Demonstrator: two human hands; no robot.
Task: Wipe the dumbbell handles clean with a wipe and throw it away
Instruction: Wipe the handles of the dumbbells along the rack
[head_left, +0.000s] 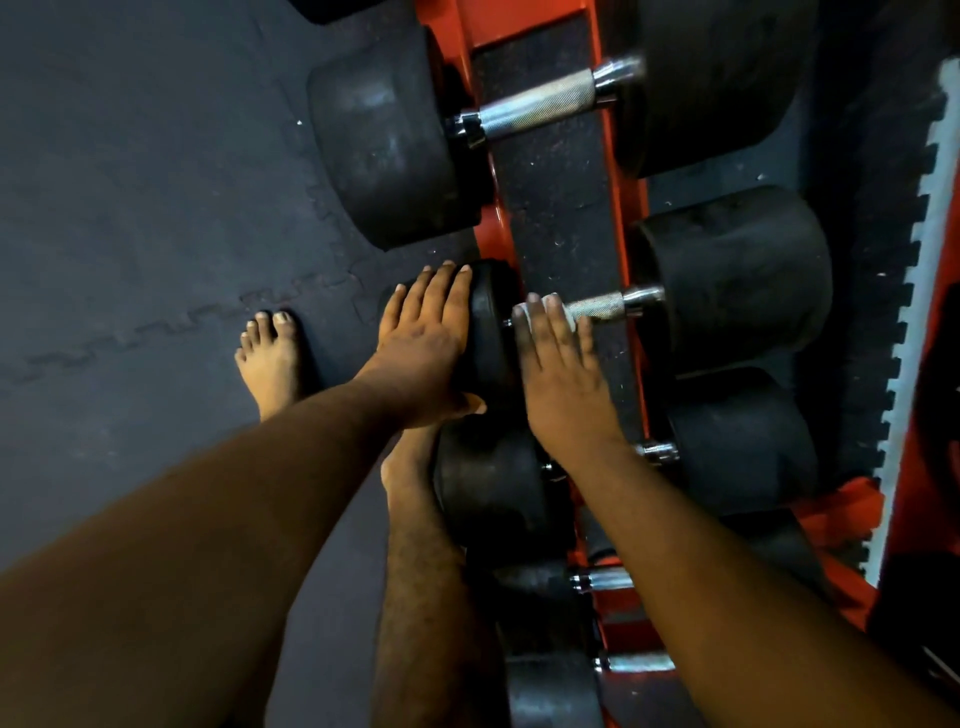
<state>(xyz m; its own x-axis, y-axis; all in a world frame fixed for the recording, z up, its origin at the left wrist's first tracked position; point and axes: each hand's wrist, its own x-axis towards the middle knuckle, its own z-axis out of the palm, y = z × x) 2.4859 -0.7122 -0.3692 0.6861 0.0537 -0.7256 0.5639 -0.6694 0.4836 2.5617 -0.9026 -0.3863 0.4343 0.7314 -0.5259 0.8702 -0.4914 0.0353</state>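
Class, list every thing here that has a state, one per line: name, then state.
Left hand: flat on a dumbbell's end weight, bracing it.
Right hand: presses the wipe onto the handle.
Wipe: white, mostly under the fingers.
Middle dumbbell handle: partly covered.
Top dumbbell handle: bare, racked.

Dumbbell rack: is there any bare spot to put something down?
Yes: the dark strip between the red rails, from the big dumbbell's handle to the right hand. The floor mat left of the rack is open. Nearer, dumbbells crowd together.
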